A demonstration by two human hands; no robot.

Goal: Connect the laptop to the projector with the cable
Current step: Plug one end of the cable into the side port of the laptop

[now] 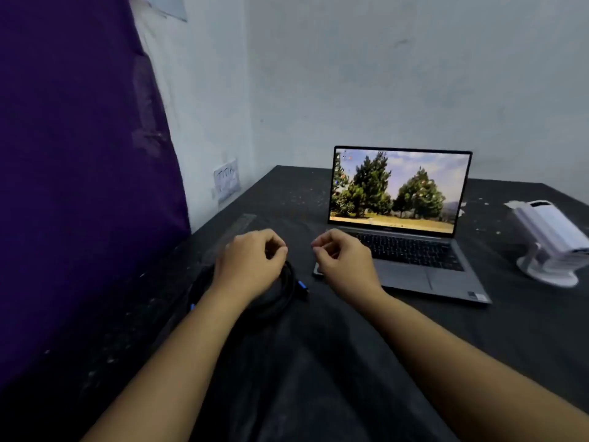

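Note:
A grey laptop [411, 247] stands open on the black table, its screen showing trees. A white projector [551, 244] on a round foot sits at the right edge. A coiled black cable [280, 298] with blue-marked plugs lies left of the laptop. My left hand [251, 260] hovers over the coil with its fingers curled loosely; I cannot tell whether it touches the cable. My right hand [344, 256] is curled in the same way, empty, over the laptop's front left corner.
The black table [478, 330] is speckled with pale flecks. A purple cloth [79, 186] hangs along the left side. A white wall socket [227, 181] is on the left wall near the table's far corner. Pale walls close off the back.

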